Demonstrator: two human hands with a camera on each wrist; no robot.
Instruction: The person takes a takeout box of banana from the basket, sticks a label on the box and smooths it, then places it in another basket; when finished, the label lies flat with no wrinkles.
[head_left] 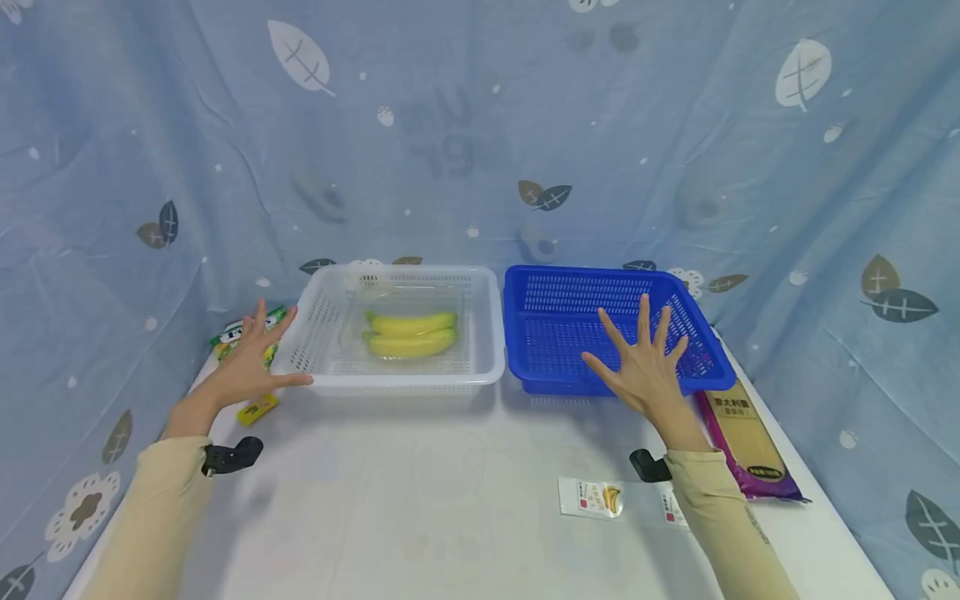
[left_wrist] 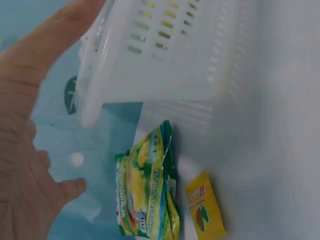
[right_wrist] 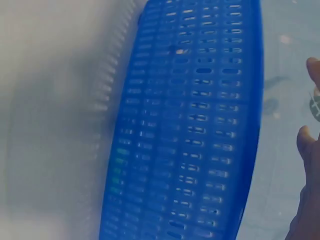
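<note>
My left hand is spread wide with nothing in it, its thumb overlapping the near left corner of a white slotted basket in the head view. Inside that basket lie yellow bananas in a clear package. Below the left hand are a green and yellow packaged bag and a small yellow packet. Over the near right part of a blue slotted basket my right hand hovers, fingers splayed and holding nothing. The right wrist view shows its fingers beyond the blue rim.
A purple and tan package lies right of the blue basket, partly under its rim. Small white packet and another packet are near the right forearm on the white table. Blue patterned cloth surrounds the table.
</note>
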